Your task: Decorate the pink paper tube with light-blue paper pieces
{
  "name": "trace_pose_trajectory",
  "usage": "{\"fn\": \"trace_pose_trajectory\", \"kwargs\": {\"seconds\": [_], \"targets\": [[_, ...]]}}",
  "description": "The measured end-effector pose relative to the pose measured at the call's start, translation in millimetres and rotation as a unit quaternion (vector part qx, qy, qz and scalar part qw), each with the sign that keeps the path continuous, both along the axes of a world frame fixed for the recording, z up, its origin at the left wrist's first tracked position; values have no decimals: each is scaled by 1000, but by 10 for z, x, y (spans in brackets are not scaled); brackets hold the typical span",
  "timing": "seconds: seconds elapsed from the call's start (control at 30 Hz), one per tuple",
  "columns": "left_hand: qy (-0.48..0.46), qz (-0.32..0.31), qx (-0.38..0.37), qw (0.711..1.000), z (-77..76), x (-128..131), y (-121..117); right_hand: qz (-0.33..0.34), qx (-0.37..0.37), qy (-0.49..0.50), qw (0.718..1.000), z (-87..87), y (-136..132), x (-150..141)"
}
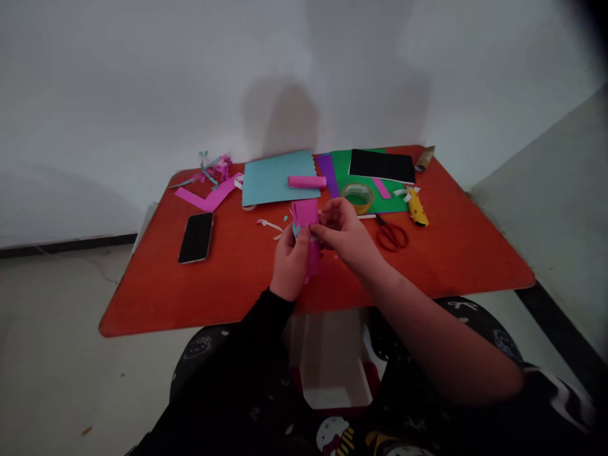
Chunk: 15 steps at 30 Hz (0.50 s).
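Observation:
My left hand (pixel 291 263) is closed around a pink rolled paper piece (pixel 306 218) held upright above the red table (pixel 237 278). My right hand (pixel 342 233) pinches the same pink paper near its middle, fingers pressed together, where a small light-blue bit shows. The paper's fringed top sticks out above both hands. Its lower end pokes out below my left hand.
On the table lie a black phone (pixel 196 237), a light-blue sheet (pixel 275 178) with a pink roll (pixel 306 182), green paper (pixel 380 190), a black card (pixel 382 166), a tape roll (pixel 358 197), red scissors (pixel 392 235), a yellow cutter (pixel 417 209), and pink scraps (pixel 211 183).

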<state>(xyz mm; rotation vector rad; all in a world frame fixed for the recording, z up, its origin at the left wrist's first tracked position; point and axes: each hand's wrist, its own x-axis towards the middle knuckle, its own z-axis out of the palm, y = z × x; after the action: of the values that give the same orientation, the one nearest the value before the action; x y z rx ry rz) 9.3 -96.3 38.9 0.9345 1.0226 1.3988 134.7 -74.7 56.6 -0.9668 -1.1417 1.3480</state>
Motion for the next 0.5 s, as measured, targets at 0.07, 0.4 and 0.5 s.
{"fn": "trace_pose_trajectory", "kwargs": {"seconds": [0.07,0.4,0.5], "targets": [[0,-3,-2,1000,-15,-7,-12,-4,3,-13,1000,-8,17,11],[-134,-86,-155,975,119,17,-17,43,-70,64,995,-4,59,90],[-145,-79,-167,972,129,35,-9,59,-90,70,992,-41,45,55]]}}
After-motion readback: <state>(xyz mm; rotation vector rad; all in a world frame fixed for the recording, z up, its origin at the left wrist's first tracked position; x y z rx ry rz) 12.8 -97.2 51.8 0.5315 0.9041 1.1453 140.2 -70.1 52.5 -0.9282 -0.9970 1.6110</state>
